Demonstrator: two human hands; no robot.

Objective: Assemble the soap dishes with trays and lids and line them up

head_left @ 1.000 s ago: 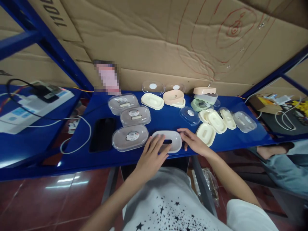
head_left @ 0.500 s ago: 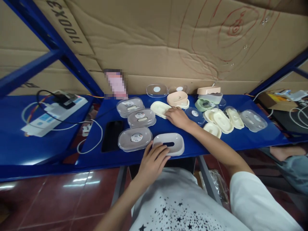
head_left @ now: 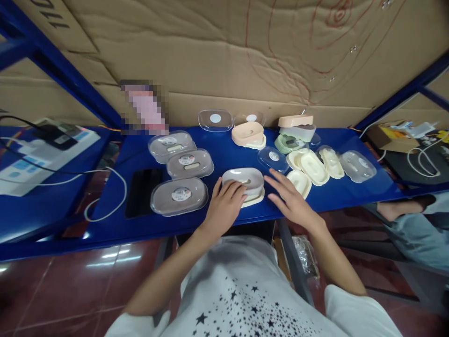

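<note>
A: Where's the dish you're working on?

B: Near the front edge of the blue shelf (head_left: pixel 224 154), about midway along. It's a grey soap dish (head_left: pixel 242 179) sitting on a cream tray (head_left: pixel 253 200). My left hand (head_left: pixel 224 206) lies on its near left side, fingers curled loosely over the rim. My right hand (head_left: pixel 291 199) is flat and open just right of it, holding nothing; I can't tell whether a fingertip touches the dish.

A: What's crowding you?

B: To the left, three lidded grey dishes (head_left: pixel 179 195) in a staggered row, and a black phone (head_left: pixel 143 192) flat beside them. To the right, a cluster of cream trays (head_left: pixel 313 167) and a loose clear lid (head_left: pixel 273 159). Toward the back edge there's a peach dish (head_left: pixel 247 134) and two more clear lids (head_left: pixel 215 120).

A: And the room?

B: A cardboard sheet (head_left: pixel 224 51) with red scribbles backs the shelf. There's red tile floor below, and a second blue shelf at left with a power strip (head_left: pixel 38 154) and cables.

A: Anything unclear?

B: Something at the back edge is blurred out. Another person's leg (head_left: pixel 414 224) shows at the right, mostly cut off.
</note>
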